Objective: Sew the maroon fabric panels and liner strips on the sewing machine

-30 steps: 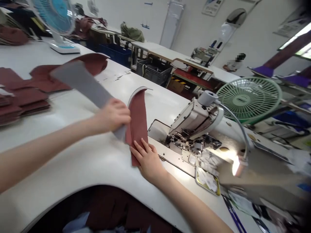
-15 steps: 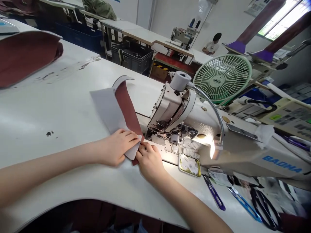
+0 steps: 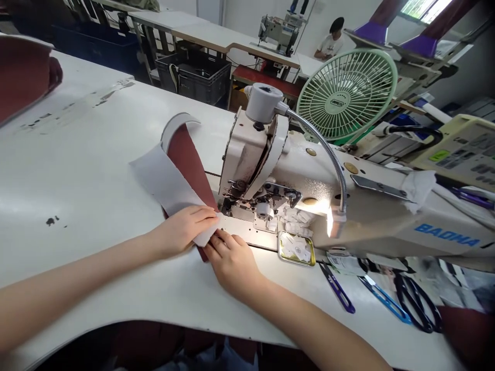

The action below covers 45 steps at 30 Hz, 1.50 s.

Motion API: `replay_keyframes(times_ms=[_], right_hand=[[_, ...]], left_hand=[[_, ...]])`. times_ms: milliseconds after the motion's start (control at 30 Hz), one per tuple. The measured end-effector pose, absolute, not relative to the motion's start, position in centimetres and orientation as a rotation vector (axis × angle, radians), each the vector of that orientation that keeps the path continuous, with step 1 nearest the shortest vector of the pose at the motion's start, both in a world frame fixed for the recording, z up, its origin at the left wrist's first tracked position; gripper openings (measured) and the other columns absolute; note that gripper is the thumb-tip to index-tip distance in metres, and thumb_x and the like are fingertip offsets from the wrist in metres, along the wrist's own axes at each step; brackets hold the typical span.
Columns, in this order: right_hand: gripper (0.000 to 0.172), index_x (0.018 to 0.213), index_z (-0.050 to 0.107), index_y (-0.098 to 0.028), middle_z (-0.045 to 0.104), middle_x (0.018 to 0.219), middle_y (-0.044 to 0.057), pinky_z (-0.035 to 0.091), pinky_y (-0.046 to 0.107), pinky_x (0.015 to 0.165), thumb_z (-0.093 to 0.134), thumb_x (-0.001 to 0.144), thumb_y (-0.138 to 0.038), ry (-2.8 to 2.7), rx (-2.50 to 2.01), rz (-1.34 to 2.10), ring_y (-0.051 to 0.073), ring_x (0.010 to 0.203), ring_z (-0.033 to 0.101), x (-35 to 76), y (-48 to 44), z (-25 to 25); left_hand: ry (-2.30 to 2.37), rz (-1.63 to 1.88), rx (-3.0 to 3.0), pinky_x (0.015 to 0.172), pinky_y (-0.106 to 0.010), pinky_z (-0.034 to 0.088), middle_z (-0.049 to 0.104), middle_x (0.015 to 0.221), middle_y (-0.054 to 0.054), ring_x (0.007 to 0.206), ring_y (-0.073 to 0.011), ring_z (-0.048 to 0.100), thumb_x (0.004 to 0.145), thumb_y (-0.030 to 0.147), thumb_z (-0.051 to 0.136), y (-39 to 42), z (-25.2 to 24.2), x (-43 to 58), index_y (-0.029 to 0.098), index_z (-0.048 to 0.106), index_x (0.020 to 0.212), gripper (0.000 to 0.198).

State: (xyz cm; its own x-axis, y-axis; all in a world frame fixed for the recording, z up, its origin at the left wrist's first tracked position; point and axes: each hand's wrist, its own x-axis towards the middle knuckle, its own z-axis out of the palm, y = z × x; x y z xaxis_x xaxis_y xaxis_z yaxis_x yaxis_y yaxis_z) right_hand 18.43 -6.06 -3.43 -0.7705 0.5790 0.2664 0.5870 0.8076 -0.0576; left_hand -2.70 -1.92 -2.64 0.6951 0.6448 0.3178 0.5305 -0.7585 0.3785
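Left hand: the left hand lay, fingers together, on the pale grey cloth strip, left of frame centre; firm grip, I could not tell.
Right hand: the right hand, fingers bent, touched this strip's lower edge; pinching was unclear.
Maroon cloth strip: partly under the grey one, beside the white metal sewing machine.

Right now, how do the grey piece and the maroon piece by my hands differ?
Colour: the grey piece shows pale grey, the maroon piece dark red.
Layering: by the left hand, the grey piece lies over the maroon piece.
Far ends: the maroon piece curls up, the grey piece spreads flatter.
Both lie beside the sewing machine.
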Motion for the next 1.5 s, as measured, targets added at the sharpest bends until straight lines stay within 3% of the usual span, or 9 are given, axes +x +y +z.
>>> replay_keyframes(times_ms=[367, 800, 1033, 1500], right_hand=[[0.03, 0.121, 0.064, -0.016, 0.069, 0.124, 0.009, 0.047, 0.035, 0.076, 0.04, 0.102, -0.017, -2.68, -0.899, -0.003, 0.023, 0.118, 0.054, 18.4, -6.0, -2.8], [0.027, 0.119, 0.063, -0.016, 0.069, 0.122, 0.011, 0.044, 0.035, 0.074, 0.044, 0.101, -0.015, -2.711, -0.92, 0.023, 0.022, 0.12, 0.053, 18.9, -5.6, -2.5], [0.028, 0.119, 0.065, -0.015, 0.066, 0.132, 0.011, 0.044, 0.037, 0.081, 0.044, 0.101, -0.015, -2.71, -0.974, -0.032, 0.024, 0.127, 0.051, 20.5, -4.2, -2.2], [0.027, 0.117, 0.067, -0.014, 0.071, 0.123, 0.01, 0.045, 0.035, 0.08, 0.044, 0.102, -0.017, -2.694, -0.959, -0.009, 0.023, 0.122, 0.055, 20.6, -4.2, -2.1]], left_hand=[[0.922, 0.596, 2.689, 0.11, -0.044, 0.044, 0.057, 0.143, -0.009, 0.135, -0.0264, 0.047, 0.096, 0.021, 0.047, -1.7, -3.6, -3.8, 0.02, 0.051, 0.141, 0.046], [0.93, 0.612, 2.67, 0.109, -0.043, 0.044, 0.059, 0.14, -0.011, 0.131, -0.0252, 0.051, 0.097, 0.022, 0.044, -1.5, -3.5, -3.2, 0.016, 0.053, 0.138, 0.042], [1.004, 0.535, 2.672, 0.109, -0.044, 0.044, 0.059, 0.137, -0.014, 0.13, -0.0276, 0.051, 0.088, 0.011, 0.049, 0.1, -3.4, -1.1, 0.011, 0.055, 0.131, 0.043], [1.042, 0.524, 2.63, 0.105, -0.042, 0.045, 0.059, 0.131, -0.013, 0.124, -0.0269, 0.053, 0.081, 0.006, 0.052, 0.0, -3.2, -0.7, 0.013, 0.054, 0.129, 0.048]])
